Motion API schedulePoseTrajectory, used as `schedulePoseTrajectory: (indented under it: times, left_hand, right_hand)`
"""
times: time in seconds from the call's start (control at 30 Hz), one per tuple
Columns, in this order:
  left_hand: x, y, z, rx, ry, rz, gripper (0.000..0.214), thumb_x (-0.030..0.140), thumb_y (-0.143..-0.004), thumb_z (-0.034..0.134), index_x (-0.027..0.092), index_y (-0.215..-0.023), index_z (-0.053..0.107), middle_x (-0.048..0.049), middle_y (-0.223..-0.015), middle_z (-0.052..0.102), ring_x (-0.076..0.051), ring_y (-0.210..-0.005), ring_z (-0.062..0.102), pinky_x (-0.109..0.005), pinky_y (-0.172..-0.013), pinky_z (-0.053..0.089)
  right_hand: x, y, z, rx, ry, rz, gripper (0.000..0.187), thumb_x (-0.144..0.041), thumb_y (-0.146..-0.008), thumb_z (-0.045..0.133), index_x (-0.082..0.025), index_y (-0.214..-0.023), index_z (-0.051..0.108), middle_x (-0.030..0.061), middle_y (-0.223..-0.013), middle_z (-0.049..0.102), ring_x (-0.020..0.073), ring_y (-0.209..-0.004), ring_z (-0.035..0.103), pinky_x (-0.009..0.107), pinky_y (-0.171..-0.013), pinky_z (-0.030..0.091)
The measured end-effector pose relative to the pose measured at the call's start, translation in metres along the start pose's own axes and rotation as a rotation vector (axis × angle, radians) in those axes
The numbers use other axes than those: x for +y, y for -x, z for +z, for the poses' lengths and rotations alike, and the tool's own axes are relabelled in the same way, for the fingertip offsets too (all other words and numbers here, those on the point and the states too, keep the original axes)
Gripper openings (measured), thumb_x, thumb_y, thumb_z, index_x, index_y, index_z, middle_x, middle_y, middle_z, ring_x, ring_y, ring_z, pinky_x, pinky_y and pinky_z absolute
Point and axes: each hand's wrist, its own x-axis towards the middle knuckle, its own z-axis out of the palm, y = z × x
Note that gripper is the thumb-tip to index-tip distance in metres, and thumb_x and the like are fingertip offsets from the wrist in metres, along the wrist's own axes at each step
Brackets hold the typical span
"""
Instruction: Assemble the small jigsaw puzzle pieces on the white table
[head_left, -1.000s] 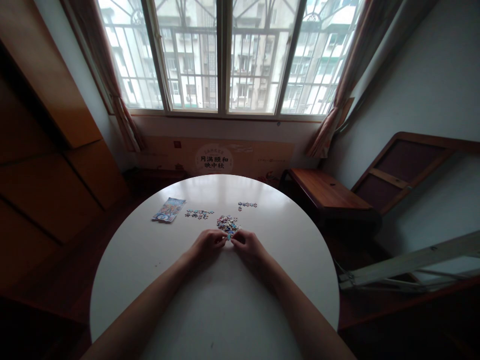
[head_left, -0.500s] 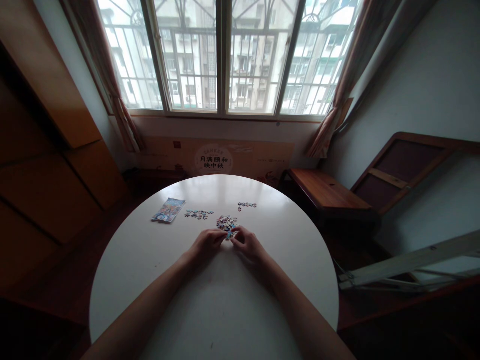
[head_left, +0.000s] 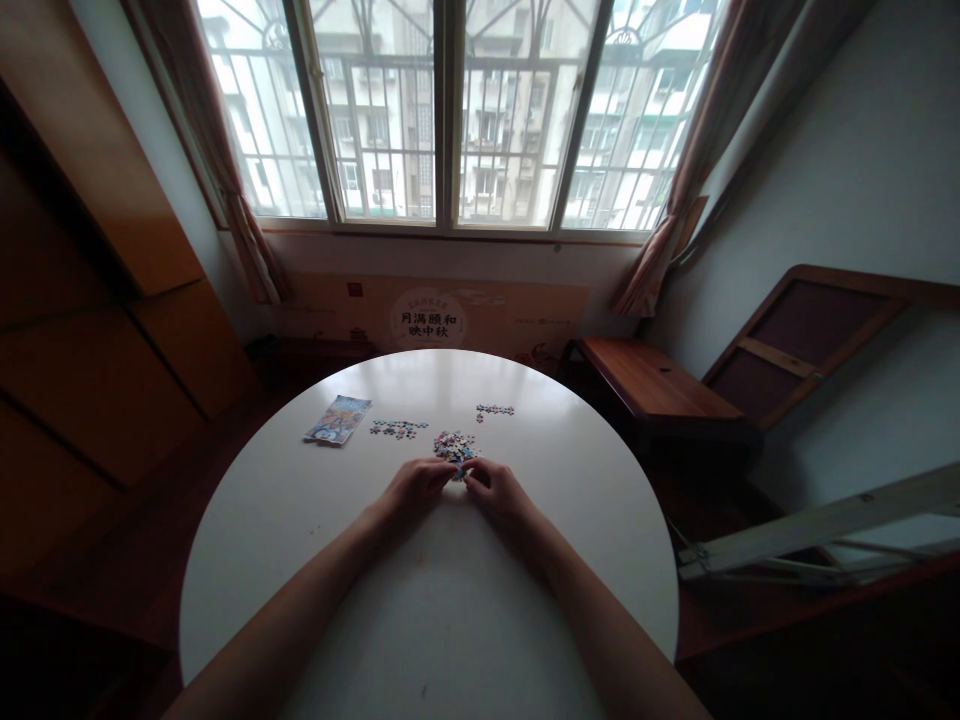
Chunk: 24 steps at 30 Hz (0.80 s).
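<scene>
My left hand (head_left: 421, 482) and my right hand (head_left: 491, 484) meet at the near edge of a pile of jigsaw puzzle pieces (head_left: 454, 444). Thumb and fingers of both hands are pinched around small bluish puzzle pieces (head_left: 459, 471) between them; the fingers partly hide these, so their number is unclear. Left of the pile lies a loose group of puzzle pieces (head_left: 397, 429). Farther back on the right, a short row of puzzle pieces (head_left: 495, 410) has one piece hanging down at its left end. A colourful picture sheet (head_left: 338, 420) rests at the far left.
Everything lies on a round white table (head_left: 300, 580). Beyond its far edge are a printed cardboard panel (head_left: 487, 300) and a barred window. A wooden bench (head_left: 652, 375) stands at the back right, and wooden cabinets (head_left: 67, 370) line the left.
My right hand's fingertips have drawn slightly closer to the left hand's over the bluish pieces. The other groups of pieces and the picture sheet have stayed in place.
</scene>
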Motion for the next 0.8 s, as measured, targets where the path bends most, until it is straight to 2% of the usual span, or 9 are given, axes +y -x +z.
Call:
schedulePoseTrajectory:
  times: [0.37, 0.8]
  left_hand:
    - [-0.0025, 0.0002, 0.0016, -0.021, -0.038, 0.000, 0.024, 0.015, -0.086, 0.047, 0.017, -0.090, 0.070, -0.0055, -0.084, 0.070, -0.013, -0.072, 0.062, -0.019, -0.067, 0.044]
    - [-0.0005, -0.0005, -0.0001, -0.030, -0.039, -0.018, 0.024, 0.016, -0.086, 0.048, 0.018, -0.091, 0.071, -0.0058, -0.086, 0.071, -0.013, -0.073, 0.063, -0.019, -0.068, 0.046]
  right_hand:
    - [0.0028, -0.0006, 0.0006, 0.010, 0.035, -0.022, 0.021, -0.021, -0.078, 0.054, -0.014, -0.093, 0.068, -0.0001, -0.065, 0.060, 0.0116, -0.060, 0.050, 0.022, -0.060, 0.040]
    - [-0.0007, 0.0000, -0.0002, 0.004, 0.012, -0.014, 0.021, -0.020, -0.077, 0.056, -0.013, -0.092, 0.069, 0.0040, -0.075, 0.067, 0.0144, -0.067, 0.058, 0.024, -0.064, 0.044]
